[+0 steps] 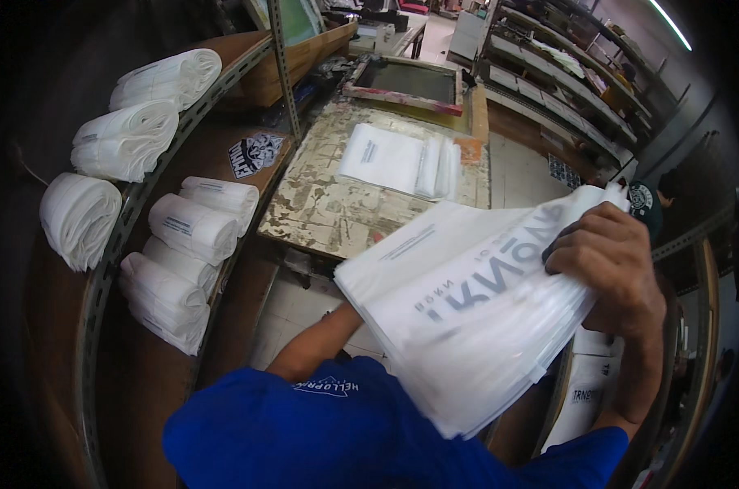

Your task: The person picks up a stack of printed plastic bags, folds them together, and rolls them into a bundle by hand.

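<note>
A thick stack of white printed plastic bags (pixel 467 310) is held up in front of me, fanned and slightly blurred along its lower edge. My right hand (pixel 610 261) is closed round its upper right end, fingers curled over the top. My left forearm (pixel 316 342) runs behind the stack's left edge, and the bags hide that hand's fingers. Beyond them, another flat pile of white plastic bags (pixel 386 159) lies on the paint-worn table (pixel 312 208), its right side folded into layers.
Rolled bundles of white bags (pixel 192 226) fill the metal-framed shelf (pixel 141 191) on my left. A printing screen frame (pixel 410 85) rests at the table's far end. Drying racks (pixel 557 69) stand at the far right, and another person (pixel 648 204) is beyond my right hand.
</note>
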### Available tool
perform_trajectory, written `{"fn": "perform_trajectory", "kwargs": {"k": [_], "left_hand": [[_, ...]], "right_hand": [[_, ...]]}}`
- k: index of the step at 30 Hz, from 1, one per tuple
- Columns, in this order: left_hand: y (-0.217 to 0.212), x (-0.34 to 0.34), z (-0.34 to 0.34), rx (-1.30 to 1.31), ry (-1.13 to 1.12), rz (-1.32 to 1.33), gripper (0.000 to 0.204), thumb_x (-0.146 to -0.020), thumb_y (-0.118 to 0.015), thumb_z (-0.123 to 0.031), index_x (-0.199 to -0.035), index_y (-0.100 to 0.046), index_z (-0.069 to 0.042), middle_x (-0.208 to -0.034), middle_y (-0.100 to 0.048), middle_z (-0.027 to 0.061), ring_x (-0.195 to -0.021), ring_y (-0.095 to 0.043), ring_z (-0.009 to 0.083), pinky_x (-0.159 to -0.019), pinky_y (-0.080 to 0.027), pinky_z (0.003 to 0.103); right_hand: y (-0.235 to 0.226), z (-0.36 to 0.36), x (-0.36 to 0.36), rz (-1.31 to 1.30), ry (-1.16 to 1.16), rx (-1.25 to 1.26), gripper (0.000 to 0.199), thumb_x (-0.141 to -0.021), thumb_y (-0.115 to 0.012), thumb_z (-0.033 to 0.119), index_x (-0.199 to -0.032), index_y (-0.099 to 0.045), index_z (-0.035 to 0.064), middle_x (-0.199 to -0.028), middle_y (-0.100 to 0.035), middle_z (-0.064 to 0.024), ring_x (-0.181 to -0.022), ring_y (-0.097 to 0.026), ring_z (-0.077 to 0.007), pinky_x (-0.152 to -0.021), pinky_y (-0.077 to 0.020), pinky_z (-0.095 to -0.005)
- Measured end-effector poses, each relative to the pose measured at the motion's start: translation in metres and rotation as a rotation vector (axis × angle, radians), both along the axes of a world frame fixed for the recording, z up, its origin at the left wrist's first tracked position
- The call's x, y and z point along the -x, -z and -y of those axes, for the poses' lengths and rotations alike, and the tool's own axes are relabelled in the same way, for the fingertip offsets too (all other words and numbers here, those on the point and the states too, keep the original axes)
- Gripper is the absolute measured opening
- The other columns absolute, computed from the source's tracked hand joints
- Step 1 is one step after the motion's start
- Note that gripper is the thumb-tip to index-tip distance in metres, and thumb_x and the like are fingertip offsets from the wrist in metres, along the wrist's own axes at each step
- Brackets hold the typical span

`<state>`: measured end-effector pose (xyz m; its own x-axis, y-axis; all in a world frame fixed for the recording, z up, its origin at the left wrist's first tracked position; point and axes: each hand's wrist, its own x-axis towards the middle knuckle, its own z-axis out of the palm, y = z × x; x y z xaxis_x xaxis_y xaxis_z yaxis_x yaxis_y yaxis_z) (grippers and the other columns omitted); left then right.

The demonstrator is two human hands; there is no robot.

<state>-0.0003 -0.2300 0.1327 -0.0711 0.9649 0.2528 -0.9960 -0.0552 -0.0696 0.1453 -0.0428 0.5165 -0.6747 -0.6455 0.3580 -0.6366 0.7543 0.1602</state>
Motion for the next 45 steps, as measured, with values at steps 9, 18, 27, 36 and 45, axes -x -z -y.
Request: {"fn": "perform_trajectory", "kwargs": {"k": [9,18,27,36,45], "left_hand": [[0.013,0.166,0.100,0.738,-0.380,-0.807,0.064,-0.078,-0.068,-0.001,-0.137,-0.045,0.007,-0.120,-0.064,0.0188,-0.105,-0.067,0.0266,-0.088,-0.058,0.037],[0.082,0.235,0.135,1.109,-0.491,-1.126,0.062,-0.077,-0.061,0.008,-0.137,-0.047,0.004,-0.118,-0.065,0.0164,-0.104,-0.065,0.0243,-0.091,-0.054,0.034],[0.079,0.234,0.132,1.315,-0.503,-1.501,0.049,-0.077,-0.067,0.005,-0.125,-0.059,0.002,-0.111,-0.069,0.0141,-0.100,-0.065,0.0223,-0.090,-0.051,0.034],[0.068,0.243,0.090,1.523,-0.452,-1.552,0.047,-0.078,-0.077,-0.019,-0.117,-0.064,0.003,-0.105,-0.071,0.0169,-0.097,-0.067,0.0260,-0.087,-0.051,0.035],[0.045,0.246,0.094,1.308,-0.576,-1.668,0.038,-0.083,-0.074,-0.016,-0.115,-0.066,0.003,-0.099,-0.071,0.0148,-0.091,-0.067,0.0215,-0.083,-0.052,0.035]], "right_hand": [[0.169,-0.009,0.110,0.083,0.050,-0.127,0.010,-0.075,-0.065,0.015,-0.084,-0.061,0.0124,-0.094,-0.067,-0.0009,-0.108,-0.063,-0.0229,-0.107,-0.0377,-0.0543],[0.375,-0.042,0.168,0.087,0.210,-0.060,0.012,-0.082,-0.060,0.016,-0.093,-0.063,0.0149,-0.115,-0.064,-0.0024,-0.124,-0.053,-0.0224,-0.114,-0.0320,-0.0525],[0.424,-0.036,0.150,0.300,0.646,0.504,0.054,-0.069,-0.074,0.016,-0.121,-0.061,0.0054,-0.129,-0.054,-0.0203,-0.128,-0.045,-0.0393,-0.109,-0.0327,-0.0517],[0.470,-0.001,0.190,0.519,1.522,1.154,0.088,-0.066,-0.087,0.034,-0.129,-0.046,-0.0118,-0.124,-0.056,-0.0313,-0.114,-0.057,-0.0434,-0.099,-0.0451,-0.0440],[0.486,-0.023,0.186,0.691,1.290,1.458,0.052,-0.066,-0.078,-0.002,-0.114,-0.059,-0.0073,-0.100,-0.070,-0.0190,-0.085,-0.070,-0.0293,-0.076,-0.0559,-0.0379]]}}
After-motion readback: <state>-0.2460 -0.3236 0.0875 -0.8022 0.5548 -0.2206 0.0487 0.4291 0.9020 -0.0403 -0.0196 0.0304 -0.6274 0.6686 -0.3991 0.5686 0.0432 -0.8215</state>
